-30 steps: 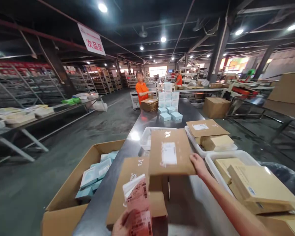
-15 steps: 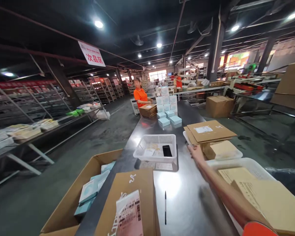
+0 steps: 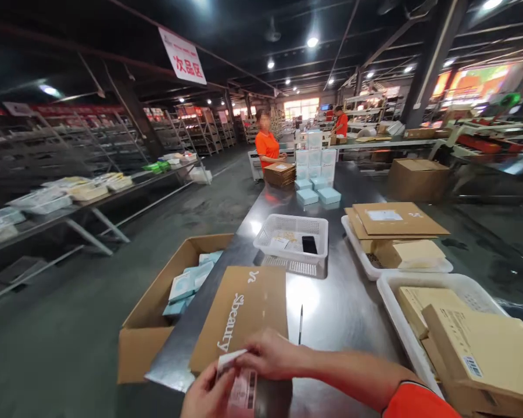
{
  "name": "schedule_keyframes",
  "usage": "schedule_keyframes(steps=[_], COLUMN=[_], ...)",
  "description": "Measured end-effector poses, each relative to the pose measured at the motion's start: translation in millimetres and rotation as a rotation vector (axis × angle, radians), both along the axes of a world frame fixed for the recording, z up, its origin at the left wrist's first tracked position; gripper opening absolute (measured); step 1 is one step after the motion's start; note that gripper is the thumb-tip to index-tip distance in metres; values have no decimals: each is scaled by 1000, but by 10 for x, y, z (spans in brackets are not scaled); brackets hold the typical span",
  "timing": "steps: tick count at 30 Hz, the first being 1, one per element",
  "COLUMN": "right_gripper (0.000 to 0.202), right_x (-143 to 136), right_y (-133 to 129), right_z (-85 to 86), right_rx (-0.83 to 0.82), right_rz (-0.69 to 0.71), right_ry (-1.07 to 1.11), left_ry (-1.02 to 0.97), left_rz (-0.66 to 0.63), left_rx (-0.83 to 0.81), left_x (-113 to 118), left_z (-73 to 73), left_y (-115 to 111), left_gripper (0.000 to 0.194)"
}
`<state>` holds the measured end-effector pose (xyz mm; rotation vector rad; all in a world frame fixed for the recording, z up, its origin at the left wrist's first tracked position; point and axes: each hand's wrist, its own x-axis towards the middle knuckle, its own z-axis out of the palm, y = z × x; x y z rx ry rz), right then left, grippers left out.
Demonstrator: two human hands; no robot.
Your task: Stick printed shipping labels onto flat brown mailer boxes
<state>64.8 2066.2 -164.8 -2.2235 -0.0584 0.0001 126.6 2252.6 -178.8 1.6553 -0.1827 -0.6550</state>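
Note:
Both of my hands are at a white printed shipping label (image 3: 243, 388) near the bottom edge of the view. My left hand (image 3: 209, 392) pinches it from the left side. The fingers of my right hand (image 3: 268, 354) are closed on the label's upper corner, which bends up between them. Under the hands lies a flat brown cardboard carton (image 3: 261, 296) with white lettering. A thin dark pen (image 3: 301, 325) rests on the metal table just right of the carton.
A white perforated basket (image 3: 268, 232) holding a phone (image 3: 309, 245) stands farther up the table (image 3: 348, 302). Left is an open box (image 3: 135, 342) of light-blue boxes. White trays (image 3: 386, 284) with yellowish boxes line the right. A co-worker (image 3: 267, 145) stands beyond.
My right hand has come from beside the flat cartons on the right to the label. My left hand has come into view, and the label is lifted at its upper corner.

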Motion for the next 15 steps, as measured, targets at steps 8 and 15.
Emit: schedule_keyframes(steps=[8,15], right_gripper=[34,33], right_x=[425,1301], right_y=[-158,-624], right_z=[-268,-502], right_rx=[-79,-543], right_rz=[-18,-162], right_ry=[-138,-35], left_ry=[156,416], left_rz=[36,-85], left_rx=[-33,-30], left_x=[100,112], left_z=[-187,-911], left_y=[173,731], left_gripper=[56,56])
